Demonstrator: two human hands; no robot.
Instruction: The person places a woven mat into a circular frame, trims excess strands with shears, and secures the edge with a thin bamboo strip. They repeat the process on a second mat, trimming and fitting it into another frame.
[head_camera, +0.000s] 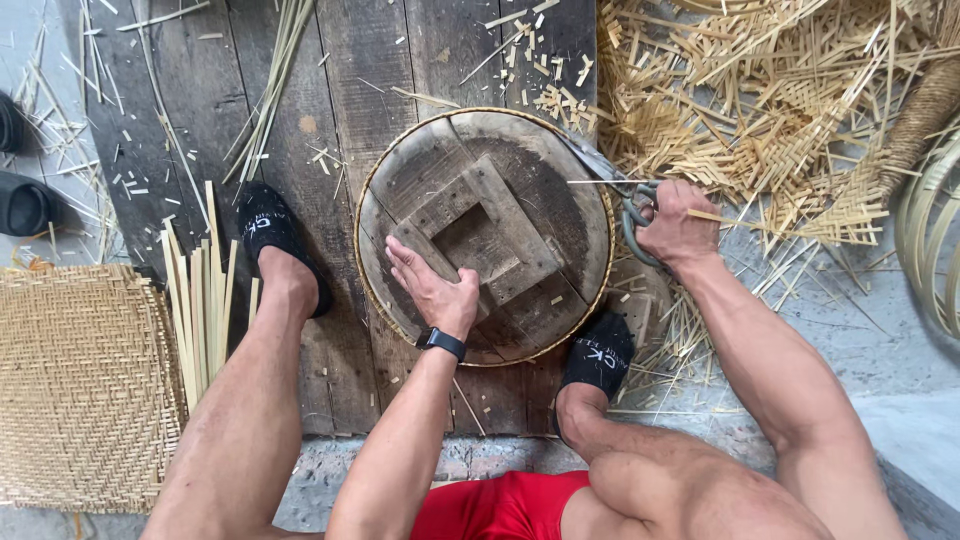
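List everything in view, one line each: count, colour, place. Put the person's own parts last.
round wooden form: one, brown-grey, centre, rimmed by woven strip
scissors: one, grey, at the form's right edge
woven mat: one, tan, lower left
bamboo strips: bundle, pale yellow, left of centre
offcut pile: one heap, straw-coloured, upper right
plank floor: dark wood, under the form
left hand: flat on the form, black wristband
right hand: gripping the scissors
feet: two, black slippers
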